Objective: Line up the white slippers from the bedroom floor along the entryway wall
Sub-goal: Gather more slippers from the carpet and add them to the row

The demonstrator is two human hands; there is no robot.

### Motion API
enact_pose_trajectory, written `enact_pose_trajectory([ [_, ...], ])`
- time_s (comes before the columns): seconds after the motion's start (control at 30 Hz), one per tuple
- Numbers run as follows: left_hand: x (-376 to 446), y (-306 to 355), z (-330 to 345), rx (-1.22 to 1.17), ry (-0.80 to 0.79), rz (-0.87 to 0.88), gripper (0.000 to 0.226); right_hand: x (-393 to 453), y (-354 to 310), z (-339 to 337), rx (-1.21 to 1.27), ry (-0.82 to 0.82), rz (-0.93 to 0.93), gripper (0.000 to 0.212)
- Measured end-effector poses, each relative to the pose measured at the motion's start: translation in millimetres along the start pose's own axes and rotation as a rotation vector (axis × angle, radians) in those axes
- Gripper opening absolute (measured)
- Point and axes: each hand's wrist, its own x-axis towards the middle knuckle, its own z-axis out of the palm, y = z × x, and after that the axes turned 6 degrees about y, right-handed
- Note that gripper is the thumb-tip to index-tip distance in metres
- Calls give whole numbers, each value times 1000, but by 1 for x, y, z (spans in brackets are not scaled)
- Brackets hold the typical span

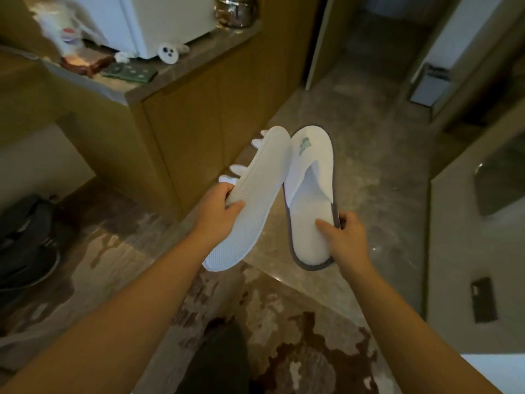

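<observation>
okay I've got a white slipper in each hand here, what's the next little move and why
Probably turn over the white ribbed slipper that your left hand grips sole-up, so it matches the grey-trimmed white slipper your right hand holds upright. Then lower both beside the white slippers on the floor along the wooden cabinet.
</observation>
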Motion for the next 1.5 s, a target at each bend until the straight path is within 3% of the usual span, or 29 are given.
enact_pose_trajectory([
  [0.33, 241, 13, 95, -49, -106, 6, 23, 227, -33, 47, -5, 149, 47, 18],
  [0.7, 470, 59, 206, -35, -202, 65, 12, 461, -58, 51, 37, 248, 118, 19],
  [0.87, 572, 65, 278, -30, -134, -16, 21, 607, -59, 48, 8, 189, 88, 19],
  [1.1, 681, 76, 332, 32, 28, -197, 18, 788, -94, 67, -105, -44, 62, 20],
  [1.3, 772, 32, 346, 74, 203, -431, 18, 913, -105, 133, -183, -225, 120, 21],
  [1.5, 869, -20, 376, 90, 230, -555, 21, 1018, -102, 218, -226, -327, 162, 31],
])
